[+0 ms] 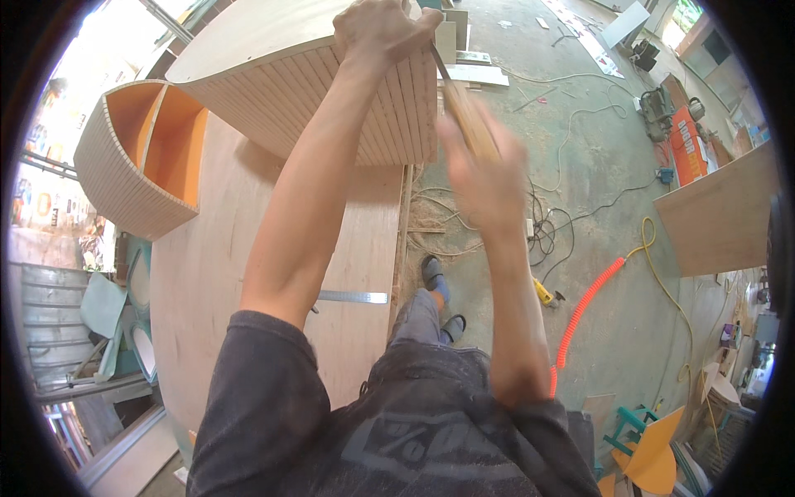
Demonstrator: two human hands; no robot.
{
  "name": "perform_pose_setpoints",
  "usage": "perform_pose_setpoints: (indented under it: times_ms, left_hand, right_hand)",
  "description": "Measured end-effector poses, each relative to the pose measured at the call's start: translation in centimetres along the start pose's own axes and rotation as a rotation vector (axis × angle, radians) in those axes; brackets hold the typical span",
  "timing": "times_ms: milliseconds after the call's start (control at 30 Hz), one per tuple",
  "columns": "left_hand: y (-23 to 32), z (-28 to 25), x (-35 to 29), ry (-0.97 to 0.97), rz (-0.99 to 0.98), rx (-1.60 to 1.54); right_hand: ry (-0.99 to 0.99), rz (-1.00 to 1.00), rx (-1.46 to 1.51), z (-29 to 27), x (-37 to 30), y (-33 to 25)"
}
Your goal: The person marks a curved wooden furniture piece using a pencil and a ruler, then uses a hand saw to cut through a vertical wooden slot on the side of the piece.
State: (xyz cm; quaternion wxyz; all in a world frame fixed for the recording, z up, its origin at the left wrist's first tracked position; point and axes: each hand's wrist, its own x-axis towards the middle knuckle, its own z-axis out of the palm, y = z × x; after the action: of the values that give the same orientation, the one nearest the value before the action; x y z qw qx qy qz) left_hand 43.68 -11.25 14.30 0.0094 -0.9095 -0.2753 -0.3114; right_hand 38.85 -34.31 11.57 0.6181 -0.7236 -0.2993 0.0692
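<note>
At the top, my left hand (383, 30) is closed, fingers curled, over the corner of a large wooden cabinet piece (306, 99) faced with narrow slats. What its fingers grip, if anything, is hidden. My right hand (490, 174), smeared by motion, is wrapped round a tool with a wooden handle (470, 124) and a narrow dark blade (440, 65). The blade slants up along the piece's right edge, its upper end close to my left thumb. Whether it is a file or a chisel cannot be made out. The slatted piece rests on a plywood-topped table (364, 224).
A smaller curved slatted cabinet (149, 161) with orange insides stands at the table's left. A metal ruler (356, 296) lies by my left elbow. On the dusty floor to the right are black cords (546, 236), a yellow power tool (543, 293) and a coiled orange hose (584, 311).
</note>
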Motion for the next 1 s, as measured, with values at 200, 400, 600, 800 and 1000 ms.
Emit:
perform_pose_setpoints:
  times_ms: [200, 400, 600, 800, 1000]
  left_hand:
    - [-2.2, 0.1, -0.8, 0.104, -0.027, 0.037]
    - [0.9, -0.2, -0.2, 0.072, 0.069, -0.016]
    - [-1.9, 0.4, -1.1, 0.146, 0.064, -0.005]
    - [1.3, 1.3, 0.6, 0.135, 0.063, -0.043]
    - [-1.2, 1.4, -0.5, 0.163, 0.011, 0.046]
  right_hand:
    - [0.031, -0.212, -0.108, -0.7, -5.1, 2.2]
    - [0.074, -0.104, 0.006, 1.7, 3.7, 2.8]
    - [0.047, -0.191, -0.125, -3.4, -10.0, 1.4]
    - [0.102, -0.207, 0.012, 1.2, 2.8, 4.0]
    - [-0.001, -0.051, 0.014, -2.7, -8.3, 2.1]
